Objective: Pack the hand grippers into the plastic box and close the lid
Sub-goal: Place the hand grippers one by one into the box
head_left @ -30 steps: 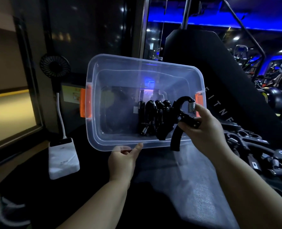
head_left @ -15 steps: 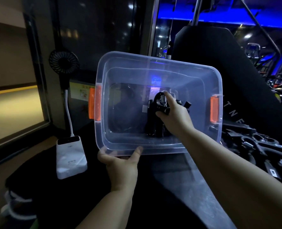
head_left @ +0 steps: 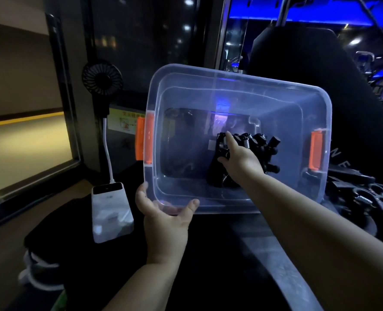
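Progress: black spring hand gripper (head_left: 222, 151), outside a second ago, now among packed grippers (head_left: 261, 149) inside clear orange-latched plastic box (head_left: 237, 80). Right hand (head_left: 242, 162) touching it, hold unclear; left hand (head_left: 166, 218) clamping near rim. Alongside, loose grippers (head_left: 365, 198) waiting.

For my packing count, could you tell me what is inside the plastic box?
Black hand grippers, bunched toward its right side, under the right hand. The hand covers some, so no count.
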A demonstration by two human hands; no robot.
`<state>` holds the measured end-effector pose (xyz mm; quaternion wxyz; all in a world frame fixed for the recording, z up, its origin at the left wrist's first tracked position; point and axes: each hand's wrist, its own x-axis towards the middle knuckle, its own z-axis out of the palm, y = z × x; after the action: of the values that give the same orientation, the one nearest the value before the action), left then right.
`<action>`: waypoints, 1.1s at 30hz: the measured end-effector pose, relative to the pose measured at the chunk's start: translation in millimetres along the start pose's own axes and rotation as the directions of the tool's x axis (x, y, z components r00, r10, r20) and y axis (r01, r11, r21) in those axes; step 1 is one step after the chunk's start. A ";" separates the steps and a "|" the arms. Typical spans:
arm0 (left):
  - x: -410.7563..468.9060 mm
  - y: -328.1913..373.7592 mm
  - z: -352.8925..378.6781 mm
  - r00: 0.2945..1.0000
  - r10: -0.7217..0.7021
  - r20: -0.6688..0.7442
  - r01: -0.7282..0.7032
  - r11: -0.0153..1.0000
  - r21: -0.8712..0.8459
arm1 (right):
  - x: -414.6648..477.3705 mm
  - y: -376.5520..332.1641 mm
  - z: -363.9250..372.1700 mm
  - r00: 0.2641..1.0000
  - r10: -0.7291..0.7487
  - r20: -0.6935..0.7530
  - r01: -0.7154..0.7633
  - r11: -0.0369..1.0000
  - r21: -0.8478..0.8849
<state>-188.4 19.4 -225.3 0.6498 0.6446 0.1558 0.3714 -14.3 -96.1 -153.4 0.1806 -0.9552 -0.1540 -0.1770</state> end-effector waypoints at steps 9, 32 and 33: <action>12.9 -8.6 -4.3 0.999 -0.010 0.036 0.015 0.988 -0.152 | 23.3 -3.8 1.8 0.999 -0.035 -0.011 0.031 0.964 -0.263; 10.3 -14.9 0.0 0.997 0.077 -0.009 -0.078 0.985 -0.151 | 1.9 18.0 -8.1 0.980 -0.128 -0.155 0.067 0.935 -0.349; 10.2 -15.1 -0.1 0.997 0.081 -0.011 -0.081 0.985 -0.150 | -1.0 20.9 -8.5 0.979 -0.129 -0.160 0.065 0.931 -0.359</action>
<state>-177.3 28.1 -236.9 0.6806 0.5986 0.1025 0.4098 -10.1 -118.2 -152.5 0.0112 -0.9432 -0.1500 -0.2963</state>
